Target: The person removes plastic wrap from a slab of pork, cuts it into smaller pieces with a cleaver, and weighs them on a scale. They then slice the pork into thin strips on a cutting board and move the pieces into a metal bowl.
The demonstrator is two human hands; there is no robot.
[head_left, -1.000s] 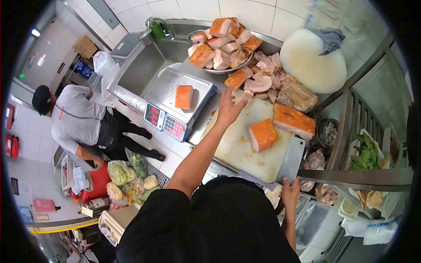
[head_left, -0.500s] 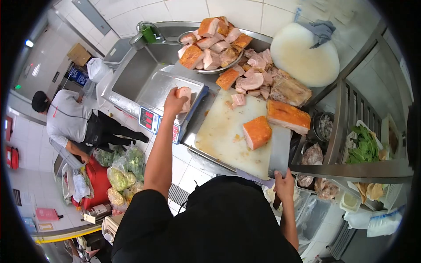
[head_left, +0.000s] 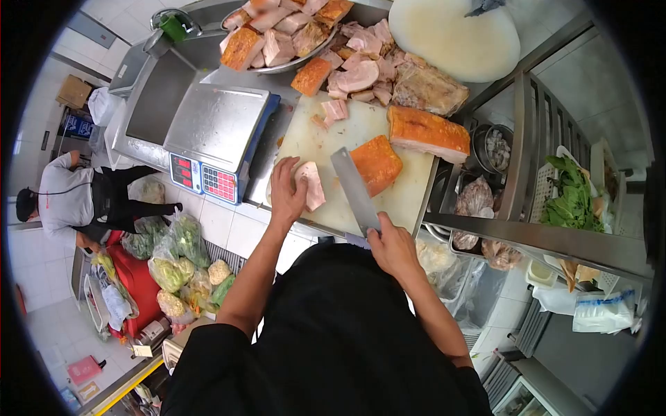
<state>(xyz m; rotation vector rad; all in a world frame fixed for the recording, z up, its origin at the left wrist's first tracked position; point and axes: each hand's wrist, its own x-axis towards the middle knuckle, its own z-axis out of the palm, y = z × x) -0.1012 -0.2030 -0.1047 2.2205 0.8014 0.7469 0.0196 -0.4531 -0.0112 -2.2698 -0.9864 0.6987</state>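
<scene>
My left hand (head_left: 287, 194) is closed on a pale slab of pork (head_left: 311, 186) at the near left edge of the white cutting board (head_left: 295, 142). In my right hand (head_left: 393, 244) is the handle of a cleaver (head_left: 354, 188), its broad blade pointing up over the board. Just right of the blade sits a block of roast pork (head_left: 378, 164) with orange skin. A longer skin-on pork block (head_left: 429, 133) lies beyond it at the board's right edge. Toward the far side is a small pork chunk (head_left: 335, 109).
Left of the board stands a digital scale (head_left: 215, 128), with a sink (head_left: 161, 83) beyond it. A bowl (head_left: 291, 64) heaped with pork pieces is at the back, beside a loose meat pile (head_left: 357, 73). A metal rack (head_left: 520, 149) borders the right. A co-worker (head_left: 69, 187) bends at far left.
My left hand has brought the pork slab from the scale's tray to the board. My right hand has raised the cleaver from the board's right edge and moved it left, beside the pork block.
</scene>
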